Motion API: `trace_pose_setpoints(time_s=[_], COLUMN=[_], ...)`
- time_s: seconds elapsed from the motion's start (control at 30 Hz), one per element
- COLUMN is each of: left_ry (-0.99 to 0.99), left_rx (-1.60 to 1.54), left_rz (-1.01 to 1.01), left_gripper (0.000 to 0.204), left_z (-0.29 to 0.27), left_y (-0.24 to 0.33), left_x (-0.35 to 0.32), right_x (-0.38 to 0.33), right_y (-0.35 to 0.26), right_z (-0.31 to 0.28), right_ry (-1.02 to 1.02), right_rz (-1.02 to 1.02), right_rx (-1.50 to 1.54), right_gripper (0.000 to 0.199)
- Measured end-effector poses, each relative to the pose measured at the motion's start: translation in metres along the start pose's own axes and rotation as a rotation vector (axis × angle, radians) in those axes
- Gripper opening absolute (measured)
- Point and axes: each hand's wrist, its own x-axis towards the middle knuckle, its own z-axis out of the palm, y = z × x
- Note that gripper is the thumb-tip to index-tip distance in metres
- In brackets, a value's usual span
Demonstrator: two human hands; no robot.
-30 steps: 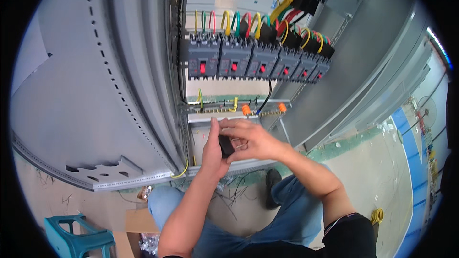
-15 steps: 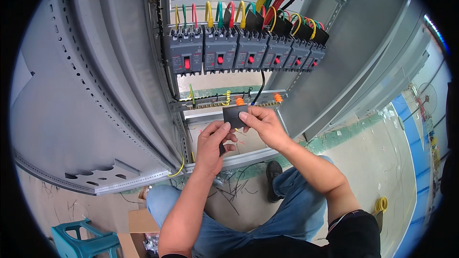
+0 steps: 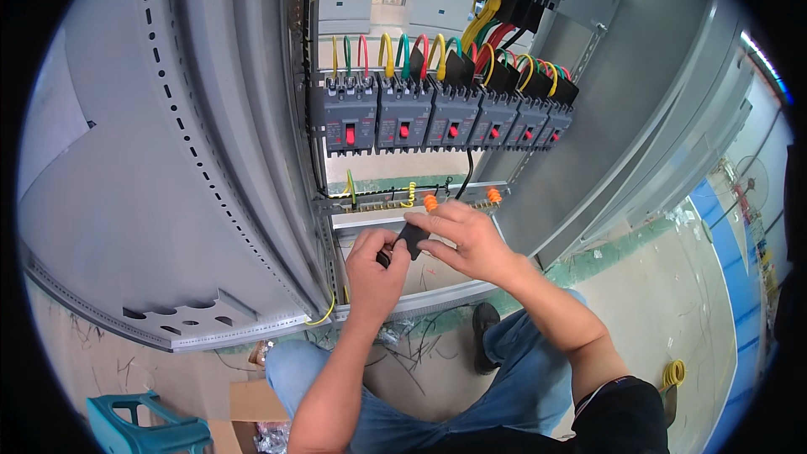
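A thin black rectangular plate, perhaps a phase barrier, is pinched between my two hands in front of the open cabinet. My left hand grips its lower left edge with thumb and fingertips. Another small black piece pokes out from the curled fingers of that hand. On the plate's upper right side, the thumb and fingers of my right hand close around its edge. Beyond the hands, a row of grey circuit breakers with red toggles crosses the cabinet, and black plates stand between some of their upper terminals.
Orange insulators sit on a lower crossbar behind my hands. The cabinet's side panel rises at left, with the bottom frame rail below. A teal stool, a cardboard box and a yellow coil are on the floor.
The plate has tilted, and both hands have come lower relative to the crossbar. My right hand has shifted its grip to the plate's edge. The view has swung slightly, moving the cabinet rightward and down.
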Motion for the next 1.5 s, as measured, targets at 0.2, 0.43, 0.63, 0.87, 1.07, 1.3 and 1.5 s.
trace_pose_setpoints(time_s=[0.2,0.43,0.63,0.87,1.07,1.3,1.5], left_ry=[-0.135,-0.009,-0.045,0.058,0.083,0.093,0.068], left_rx=[0.083,-0.723,-1.052,-1.235,-1.266,-1.228,-1.190], left_rz=[0.156,-0.577,-0.833,-0.822,-0.746,-0.777,-0.769], left_gripper=[0.011,0.030,0.053,0.050,0.044,0.041,0.054], left_z=[-0.005,-0.009,-0.005,-0.013,-0.014,-0.010,-0.012], left_y=[0.016,-0.003,-0.014,-0.016,-0.022,-0.020,-0.019], left_x=[0.004,0.016,0.012,0.013,0.014,0.016,0.016], right_x=[0.002,0.094,0.141,0.146,0.145,0.148,0.154], right_y=[0.002,0.006,0.034,0.046,0.045,0.045,0.037], right_z=[-0.006,-0.036,-0.026,-0.013,-0.014,-0.016,-0.014], right_ry=[-0.043,0.488,0.581,0.544,0.542,0.561,0.611], right_rz=[-0.117,0.219,0.211,0.239,0.221,0.236,0.268], right_rx=[-0.086,0.283,0.479,0.386,0.318,0.164,0.218], right_gripper=[0.027,0.020,0.025,0.026,0.027,0.028,0.027])
